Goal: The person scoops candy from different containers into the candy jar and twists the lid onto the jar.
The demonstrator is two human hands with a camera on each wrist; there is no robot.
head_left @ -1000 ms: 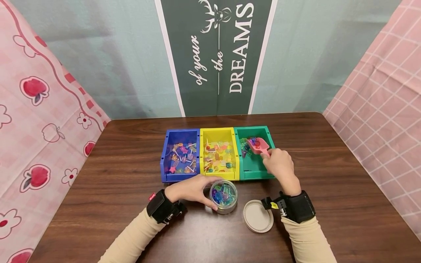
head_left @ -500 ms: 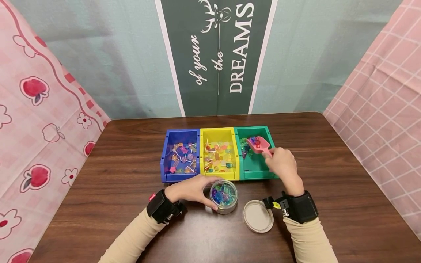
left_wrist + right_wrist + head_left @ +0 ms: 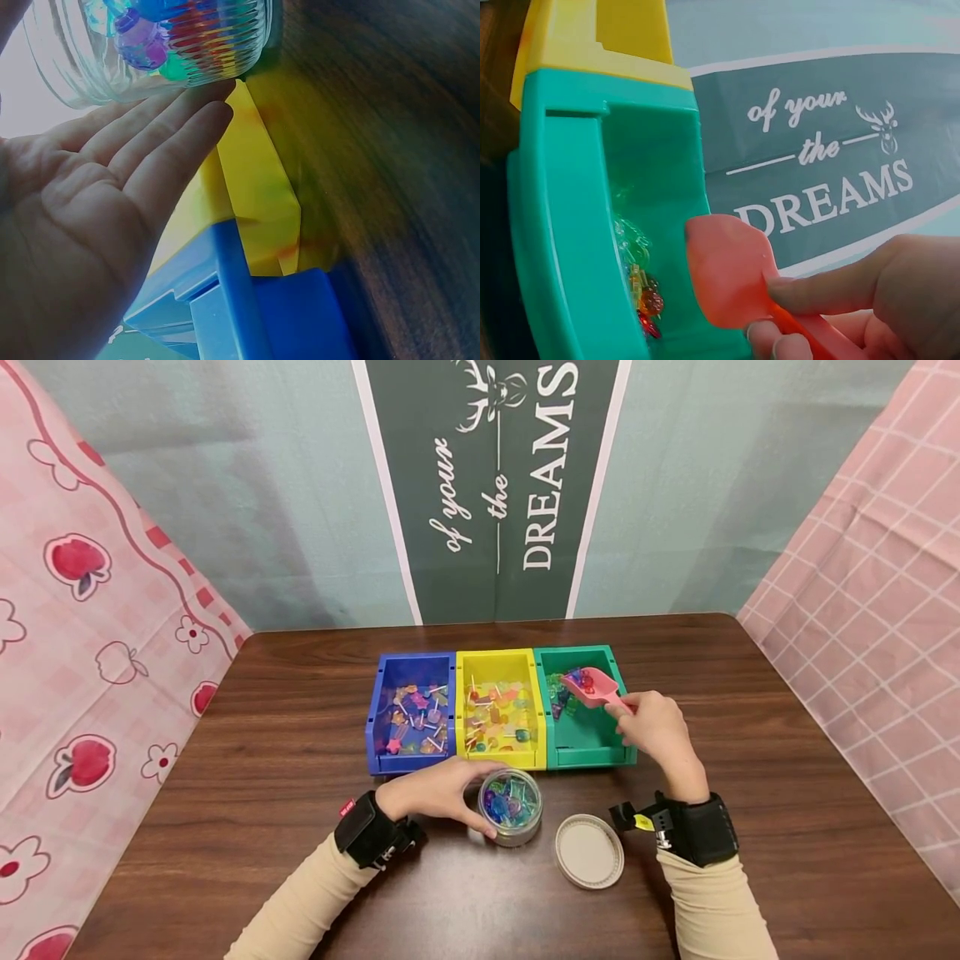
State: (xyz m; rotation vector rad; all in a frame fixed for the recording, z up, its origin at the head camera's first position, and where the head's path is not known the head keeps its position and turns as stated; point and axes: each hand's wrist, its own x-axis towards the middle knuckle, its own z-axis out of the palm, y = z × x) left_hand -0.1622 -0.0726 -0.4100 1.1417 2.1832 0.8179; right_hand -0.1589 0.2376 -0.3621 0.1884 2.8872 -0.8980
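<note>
My left hand (image 3: 441,795) spans a clear round jar (image 3: 513,835), thumb on the near side and fingers on the far side. Blue, purple and green translucent pieces fill the open-topped jar, which stands on the table. In the left wrist view, fairly straight fingers lie along the jar's wall (image 3: 225,52). My right hand (image 3: 663,731) pinches the handle of a pink scoop (image 3: 597,692) over the green bin (image 3: 588,758). Red, purple and blue pieces sit in the scoop. Seen in the right wrist view, the scoop (image 3: 731,274) shows its underside, its contents hidden.
A yellow bin (image 3: 501,664) and a blue bin (image 3: 412,668) adjoin the green one, holding small charms and lollipop shapes. More pieces (image 3: 649,300) lie inside the green bin. A pale round lid (image 3: 589,852) rests on the wooden table (image 3: 225,860), right of the jar.
My right hand has drawn back slightly to the right, with the loaded scoop shifting a little that way. The left hand and the jar have stayed in place.
</note>
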